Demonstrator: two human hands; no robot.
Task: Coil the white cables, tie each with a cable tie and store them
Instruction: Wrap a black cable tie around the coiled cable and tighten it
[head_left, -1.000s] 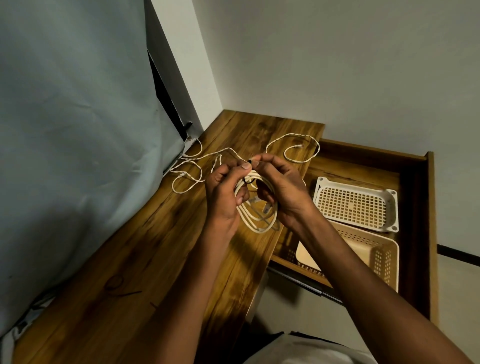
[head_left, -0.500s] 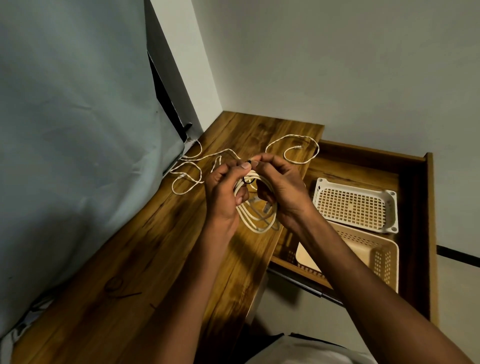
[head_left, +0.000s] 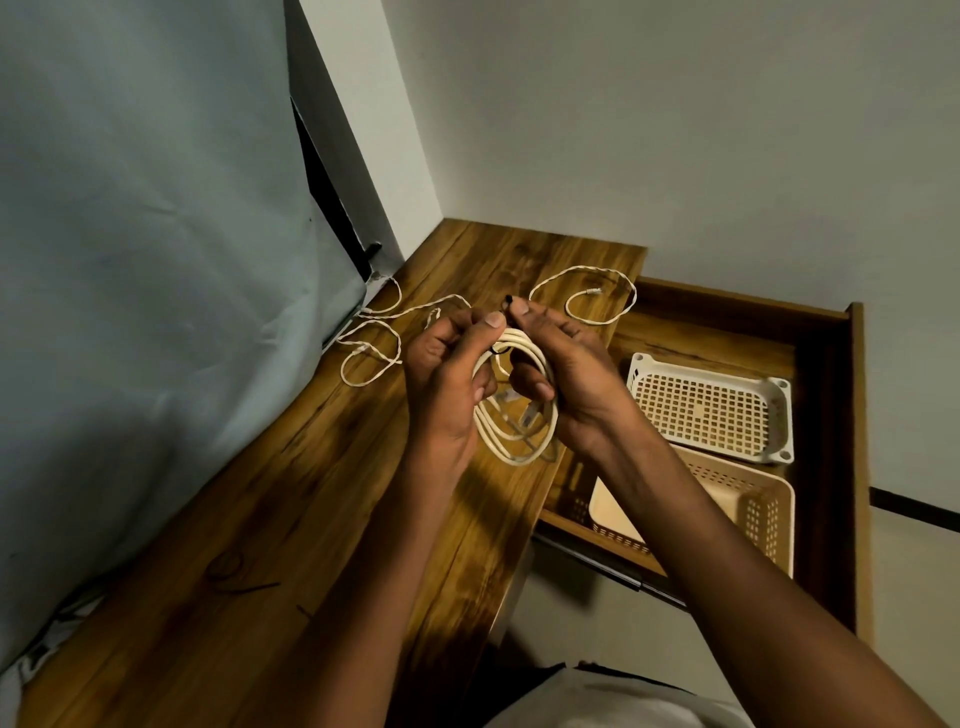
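Cream-white coiled cable (head_left: 517, 415) between the fingers (head_left: 485, 332), black cable tie (head_left: 508, 300) at their tips; brown wood-grain table (head_left: 291, 519); cream perforated baskets (head_left: 711, 405).

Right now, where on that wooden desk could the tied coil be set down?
Bare wood lies on the desk between the grey cloth and the left hand. The far end is crowded with loose white cable. Small dark ties lie nearer the front.

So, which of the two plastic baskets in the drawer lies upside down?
The farther basket lies bottom-up, its perforated base facing you. The nearer basket stands open side up.
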